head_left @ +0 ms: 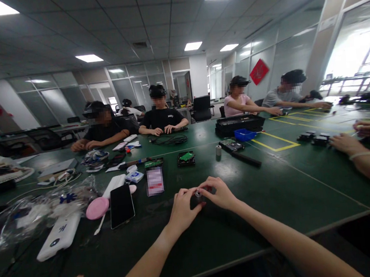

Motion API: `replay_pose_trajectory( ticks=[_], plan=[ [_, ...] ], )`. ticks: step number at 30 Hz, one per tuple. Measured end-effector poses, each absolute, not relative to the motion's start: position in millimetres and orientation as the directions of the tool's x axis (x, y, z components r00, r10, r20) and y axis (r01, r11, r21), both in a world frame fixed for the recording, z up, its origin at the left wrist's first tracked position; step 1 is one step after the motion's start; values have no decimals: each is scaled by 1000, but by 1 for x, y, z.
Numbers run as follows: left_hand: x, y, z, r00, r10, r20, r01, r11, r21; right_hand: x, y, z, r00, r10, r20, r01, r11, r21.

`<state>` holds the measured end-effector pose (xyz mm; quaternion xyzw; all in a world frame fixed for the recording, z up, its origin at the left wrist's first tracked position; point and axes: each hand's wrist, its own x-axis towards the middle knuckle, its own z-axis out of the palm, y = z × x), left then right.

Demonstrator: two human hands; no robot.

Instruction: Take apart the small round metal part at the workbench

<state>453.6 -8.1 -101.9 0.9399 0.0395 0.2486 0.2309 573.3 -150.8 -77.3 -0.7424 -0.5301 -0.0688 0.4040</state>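
Note:
Just above the green table point(246, 220), a small silvery metal cylinder point(198, 194) with a round hole or recess in its top is pinched between my fingertips. My left hand point(183, 208) grips it from the left, thumb low and index finger near the top. From the right, my right hand point(222, 192) closes its thumb and index finger at the cylinder's upper edge. The fingers hide much of it. Beyond my hands stand a grey cylinder point(218, 151) and a circuit board with a green piece point(186, 158).
On the left lie a black-screened phone point(121, 207), a pink disc point(97, 208), a white device point(59, 236) and crumpled plastic bags point(40, 211). A black bar point(246, 159) and blue tray point(244, 135) are ahead right. Another person's hand point(346, 143) works at far right.

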Motion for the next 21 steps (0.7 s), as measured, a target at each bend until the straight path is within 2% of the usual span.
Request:
replay_pose_trajectory(
  ticks=[5,9,12,21],
  plan=[
    [453,-7,-103,880,202,429,-20,-888,460,598,-164,-78,413,761,501,820,-70,-569],
    [452,-6,-102,889,213,406,-7,-880,476,623,-178,-89,299,899,320,867,-115,-485],
    [451,-6,-101,893,225,389,6,-872,489,633,-183,-95,282,936,212,852,-142,-504],
    [451,-7,-100,897,225,381,13,-874,485,636,-185,-96,346,924,162,839,-227,-495]
  ],
)
